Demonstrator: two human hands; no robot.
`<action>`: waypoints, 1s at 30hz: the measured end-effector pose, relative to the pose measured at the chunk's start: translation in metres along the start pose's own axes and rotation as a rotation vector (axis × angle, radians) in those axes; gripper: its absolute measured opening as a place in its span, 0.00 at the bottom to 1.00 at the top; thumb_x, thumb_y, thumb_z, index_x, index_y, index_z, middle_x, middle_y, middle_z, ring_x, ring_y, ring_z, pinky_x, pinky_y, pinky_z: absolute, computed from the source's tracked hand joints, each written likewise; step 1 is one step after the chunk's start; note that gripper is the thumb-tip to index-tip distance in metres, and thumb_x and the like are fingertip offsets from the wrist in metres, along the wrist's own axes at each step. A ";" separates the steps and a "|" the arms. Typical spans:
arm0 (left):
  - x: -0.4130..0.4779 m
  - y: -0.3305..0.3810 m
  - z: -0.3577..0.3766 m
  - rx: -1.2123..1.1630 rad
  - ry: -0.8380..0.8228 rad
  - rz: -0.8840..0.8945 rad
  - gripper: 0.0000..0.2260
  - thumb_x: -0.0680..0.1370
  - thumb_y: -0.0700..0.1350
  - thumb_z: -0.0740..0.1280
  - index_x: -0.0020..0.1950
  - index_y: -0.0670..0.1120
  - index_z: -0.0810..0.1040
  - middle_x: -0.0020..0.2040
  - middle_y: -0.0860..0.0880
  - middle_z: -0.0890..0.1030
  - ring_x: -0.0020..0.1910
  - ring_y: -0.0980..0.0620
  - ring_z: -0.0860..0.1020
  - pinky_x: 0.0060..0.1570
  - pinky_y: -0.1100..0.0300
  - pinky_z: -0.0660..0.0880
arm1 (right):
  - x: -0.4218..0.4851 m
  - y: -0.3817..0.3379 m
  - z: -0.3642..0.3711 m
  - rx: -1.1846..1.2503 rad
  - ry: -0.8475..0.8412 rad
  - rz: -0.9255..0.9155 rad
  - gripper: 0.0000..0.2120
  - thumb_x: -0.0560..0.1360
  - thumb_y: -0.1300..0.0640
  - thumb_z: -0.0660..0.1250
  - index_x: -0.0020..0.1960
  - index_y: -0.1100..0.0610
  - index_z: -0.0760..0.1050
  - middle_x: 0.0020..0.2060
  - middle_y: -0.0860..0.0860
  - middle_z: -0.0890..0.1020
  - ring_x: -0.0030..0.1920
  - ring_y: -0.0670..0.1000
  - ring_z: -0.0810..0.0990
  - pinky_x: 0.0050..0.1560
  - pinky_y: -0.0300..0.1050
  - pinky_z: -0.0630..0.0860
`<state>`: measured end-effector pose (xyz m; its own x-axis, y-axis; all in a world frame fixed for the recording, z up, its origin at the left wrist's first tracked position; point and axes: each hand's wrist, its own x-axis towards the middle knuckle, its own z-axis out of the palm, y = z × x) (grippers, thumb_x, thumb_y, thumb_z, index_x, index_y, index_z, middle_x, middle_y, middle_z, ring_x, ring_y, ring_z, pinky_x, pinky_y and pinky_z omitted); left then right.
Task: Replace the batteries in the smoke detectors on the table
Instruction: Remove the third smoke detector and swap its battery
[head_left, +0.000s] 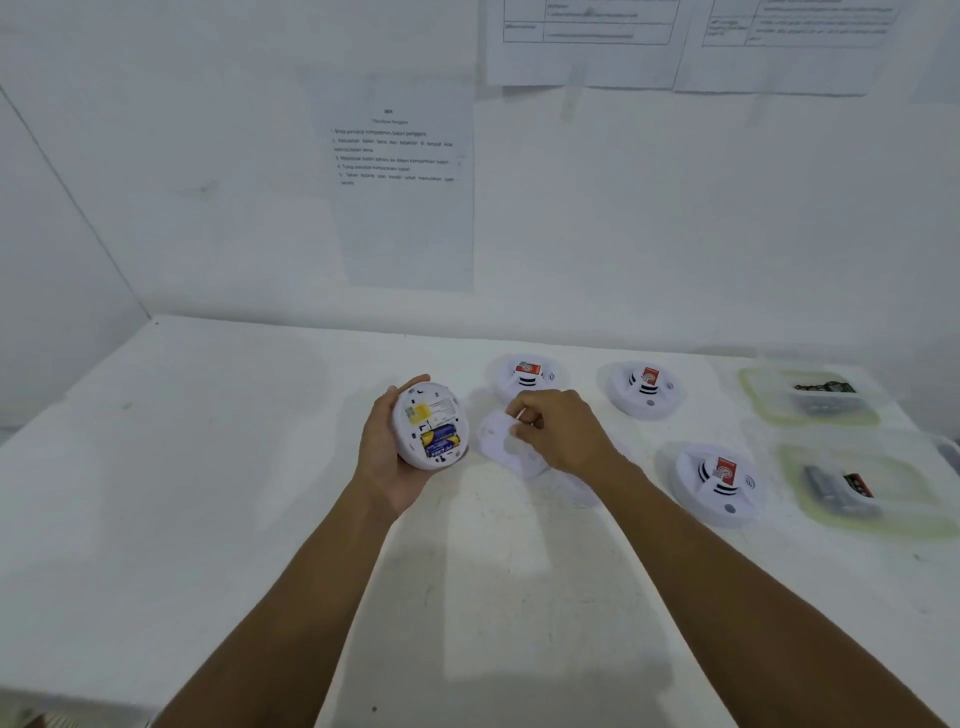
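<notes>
The left hand (387, 457) is cupping an upturned detector (430, 423) by its rim above the table (208, 467), with blue-and-yellow batteries (440, 440) showing in its open bay. The right hand (558, 436) is pinching the blurred white cover (506, 447) just beside it. The shell is looking light, stiff and smooth, probably best gripped at the rim. Battery print and the wall sheet (400, 156) are too blurred to read.

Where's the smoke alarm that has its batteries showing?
In the head view, the open smoke detector is in the left hand, left of centre over the table, just left of the white cover held by the right hand.
</notes>
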<state>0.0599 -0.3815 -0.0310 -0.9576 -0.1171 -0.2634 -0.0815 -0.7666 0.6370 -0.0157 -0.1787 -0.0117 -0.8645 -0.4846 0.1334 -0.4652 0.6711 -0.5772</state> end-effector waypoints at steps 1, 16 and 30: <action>-0.001 0.003 -0.002 -0.012 -0.013 -0.005 0.16 0.78 0.54 0.58 0.60 0.50 0.78 0.63 0.44 0.77 0.63 0.40 0.74 0.62 0.39 0.70 | 0.006 -0.001 0.001 -0.026 -0.052 -0.003 0.06 0.74 0.58 0.70 0.50 0.53 0.82 0.41 0.49 0.86 0.41 0.48 0.82 0.46 0.44 0.78; 0.005 -0.002 0.010 -0.026 -0.089 -0.034 0.18 0.79 0.53 0.56 0.65 0.50 0.76 0.65 0.42 0.76 0.62 0.39 0.74 0.63 0.38 0.69 | -0.001 -0.010 0.014 0.117 0.193 -0.106 0.09 0.74 0.57 0.72 0.53 0.54 0.83 0.47 0.47 0.85 0.43 0.45 0.79 0.47 0.40 0.75; 0.002 -0.044 0.075 0.079 -0.216 -0.008 0.18 0.80 0.51 0.56 0.66 0.50 0.77 0.63 0.41 0.79 0.58 0.41 0.78 0.58 0.46 0.74 | -0.048 -0.034 0.005 0.232 0.473 0.008 0.19 0.64 0.50 0.70 0.54 0.51 0.77 0.52 0.45 0.78 0.52 0.45 0.77 0.47 0.44 0.79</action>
<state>0.0411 -0.3002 -0.0050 -0.9931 0.0327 -0.1129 -0.1023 -0.7138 0.6929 0.0428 -0.1816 -0.0025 -0.8843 -0.1379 0.4461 -0.4501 0.5060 -0.7358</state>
